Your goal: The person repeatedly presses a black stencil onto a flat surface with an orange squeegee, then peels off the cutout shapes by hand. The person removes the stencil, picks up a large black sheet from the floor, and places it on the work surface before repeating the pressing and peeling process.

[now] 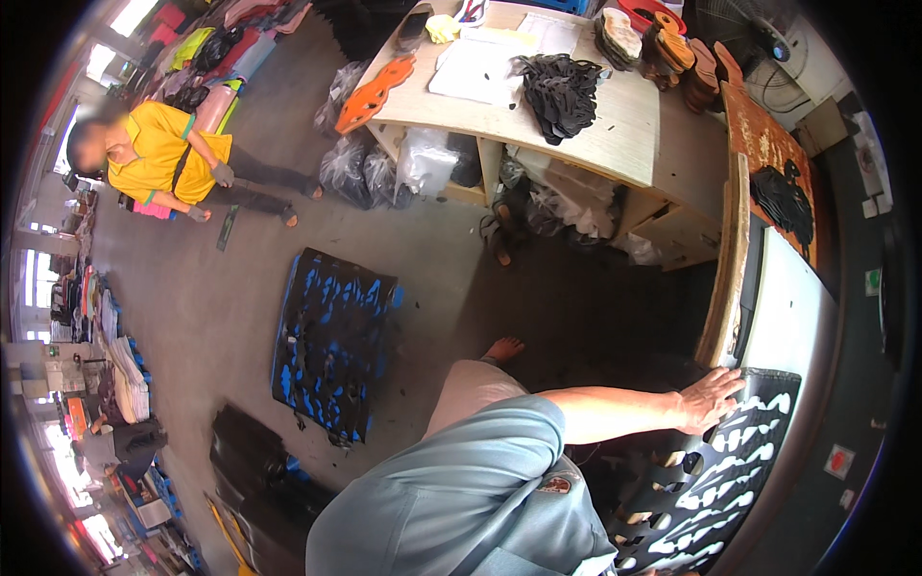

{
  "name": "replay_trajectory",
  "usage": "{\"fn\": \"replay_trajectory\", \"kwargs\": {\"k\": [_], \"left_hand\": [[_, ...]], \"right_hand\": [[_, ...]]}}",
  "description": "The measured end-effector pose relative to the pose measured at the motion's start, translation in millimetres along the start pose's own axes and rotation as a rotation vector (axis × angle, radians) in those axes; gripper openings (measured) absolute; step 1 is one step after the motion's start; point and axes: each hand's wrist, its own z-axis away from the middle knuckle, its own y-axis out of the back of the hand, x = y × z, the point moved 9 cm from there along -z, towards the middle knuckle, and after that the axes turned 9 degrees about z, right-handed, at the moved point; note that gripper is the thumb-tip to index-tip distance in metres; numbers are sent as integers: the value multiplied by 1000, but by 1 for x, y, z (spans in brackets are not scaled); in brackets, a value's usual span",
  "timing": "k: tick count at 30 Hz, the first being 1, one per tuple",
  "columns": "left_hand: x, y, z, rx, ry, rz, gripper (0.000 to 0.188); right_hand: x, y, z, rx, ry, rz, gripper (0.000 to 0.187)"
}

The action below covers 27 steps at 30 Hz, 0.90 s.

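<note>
My left hand (711, 398) reaches out to the right, its fingers spread and lying at the far edge of a black sheet (665, 477). Rows of cut-out shapes run through that sheet, and a white surface shows through many of the holes. The sheet lies on a pale work bed (789, 312), along the near part of it. Beside my fingertips ends a thick board (727, 274) standing on edge. My right hand cannot be made out; my body and the lower picture edge cover that side.
A wooden table (629, 130) holds black cut pieces (560, 96), an orange template (376, 93) and wooden dies (669, 50). On the floor lie a perforated black sheet stack (331, 336) with blue showing through, and sandals (497, 235). A person in yellow (158, 154) stands farther left.
</note>
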Motion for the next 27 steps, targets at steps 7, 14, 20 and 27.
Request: {"fn": "replay_trajectory", "kwargs": {"k": [7,14,20,27], "left_hand": [[-3,-4,-1,-10,-9,6,42],[-5,-6,-1,-13,14,37,38],[0,-3,1,24,-12,-12,39],[1,-5,2,-8,-8,-50,48]], "right_hand": [[9,-20,15,65,-141,-7,48],[12,-36,27,64,-215,-17,46],[3,-49,43,65,-246,-28,45],[29,-73,69,78,-341,-142,42]]}}
